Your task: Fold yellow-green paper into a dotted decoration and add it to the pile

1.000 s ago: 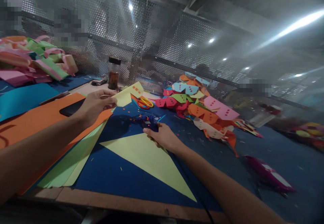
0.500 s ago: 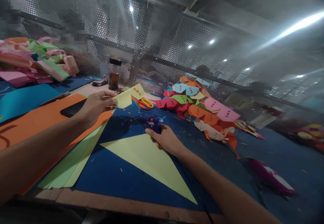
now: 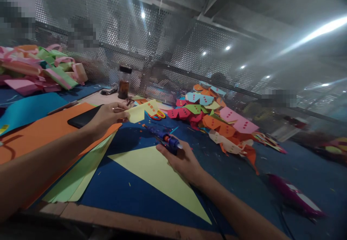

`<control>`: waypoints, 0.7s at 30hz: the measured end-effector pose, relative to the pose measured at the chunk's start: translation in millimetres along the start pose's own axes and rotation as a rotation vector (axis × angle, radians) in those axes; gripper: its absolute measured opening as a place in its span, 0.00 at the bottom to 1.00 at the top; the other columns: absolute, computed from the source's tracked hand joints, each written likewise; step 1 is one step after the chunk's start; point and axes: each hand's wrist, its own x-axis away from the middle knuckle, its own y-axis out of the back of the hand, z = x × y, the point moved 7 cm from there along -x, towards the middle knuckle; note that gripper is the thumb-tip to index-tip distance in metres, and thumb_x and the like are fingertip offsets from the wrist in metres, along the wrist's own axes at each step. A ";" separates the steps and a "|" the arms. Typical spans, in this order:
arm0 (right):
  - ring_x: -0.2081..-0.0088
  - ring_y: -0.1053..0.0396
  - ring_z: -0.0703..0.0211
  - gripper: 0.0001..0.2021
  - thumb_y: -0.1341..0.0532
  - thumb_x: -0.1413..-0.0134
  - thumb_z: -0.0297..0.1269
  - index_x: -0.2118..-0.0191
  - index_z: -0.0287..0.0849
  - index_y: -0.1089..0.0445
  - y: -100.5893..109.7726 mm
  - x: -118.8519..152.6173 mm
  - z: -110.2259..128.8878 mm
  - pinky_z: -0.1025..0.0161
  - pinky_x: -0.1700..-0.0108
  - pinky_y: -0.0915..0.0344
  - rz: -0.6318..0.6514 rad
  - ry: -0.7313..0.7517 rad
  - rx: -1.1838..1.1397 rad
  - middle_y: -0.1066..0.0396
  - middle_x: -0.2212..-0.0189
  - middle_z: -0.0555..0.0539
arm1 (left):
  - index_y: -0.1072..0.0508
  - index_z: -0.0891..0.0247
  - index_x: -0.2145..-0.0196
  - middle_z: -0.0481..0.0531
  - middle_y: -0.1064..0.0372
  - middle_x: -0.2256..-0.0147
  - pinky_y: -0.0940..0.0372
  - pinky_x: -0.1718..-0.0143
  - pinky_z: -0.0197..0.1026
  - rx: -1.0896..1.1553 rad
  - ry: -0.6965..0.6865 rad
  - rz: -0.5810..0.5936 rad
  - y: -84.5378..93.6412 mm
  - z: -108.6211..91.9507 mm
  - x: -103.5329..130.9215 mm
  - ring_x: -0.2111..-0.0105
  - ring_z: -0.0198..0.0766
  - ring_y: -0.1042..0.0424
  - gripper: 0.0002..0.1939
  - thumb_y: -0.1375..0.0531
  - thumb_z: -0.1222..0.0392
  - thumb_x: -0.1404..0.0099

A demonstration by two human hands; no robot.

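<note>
My left hand [image 3: 111,116] pinches the left end of a folded pale yellow paper piece [image 3: 141,112] with small orange squares on it. In my right hand [image 3: 183,158] is a blue glue gun [image 3: 165,137], its narrow tip pointing up and to the left. Below the glue gun a pale yellow paper triangle [image 3: 162,178] lies flat on the blue table surface [image 3: 108,184]. Red and yellow scissors [image 3: 158,115] lie just behind the folded piece.
Folded coloured papers [image 3: 211,120] are heaped behind and right; another heap [image 3: 40,68] is far left. A jar [image 3: 124,82], a black phone [image 3: 82,117], orange sheets [image 3: 48,131] and green sheets [image 3: 81,171] lie left. A purple pouch [image 3: 296,195] is at right.
My right hand has moved slightly down and right, and the glue gun has turned so its tip points up-left. My left hand still holds the folded paper, now a little lower and to the right.
</note>
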 end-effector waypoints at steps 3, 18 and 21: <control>0.75 0.43 0.65 0.17 0.38 0.37 0.47 0.71 0.45 0.41 -0.5 4.7 17.0 0.67 0.73 0.43 -0.008 0.177 0.072 0.43 0.76 0.55 | 0.25 0.66 0.65 0.49 0.23 0.74 0.31 0.66 0.40 -0.042 0.023 0.047 -7.8 -1.4 5.0 0.73 0.36 0.27 0.21 0.25 0.58 0.57; 0.73 0.39 0.62 0.05 0.38 0.41 0.32 0.65 0.44 0.36 0.9 8.1 20.7 0.66 0.69 0.44 -0.079 0.352 0.434 0.33 0.70 0.51 | 0.26 0.64 0.66 0.48 0.23 0.74 0.30 0.62 0.40 -0.060 0.086 0.220 -31.7 -4.1 20.2 0.70 0.36 0.25 0.21 0.25 0.57 0.56; 0.73 0.39 0.62 0.05 0.38 0.41 0.31 0.65 0.44 0.36 -0.5 8.4 23.1 0.66 0.68 0.44 -0.082 0.343 0.446 0.33 0.71 0.52 | 0.26 0.64 0.66 0.49 0.22 0.73 0.29 0.63 0.41 -0.062 0.093 0.227 -33.6 -2.9 20.9 0.71 0.37 0.24 0.21 0.25 0.57 0.56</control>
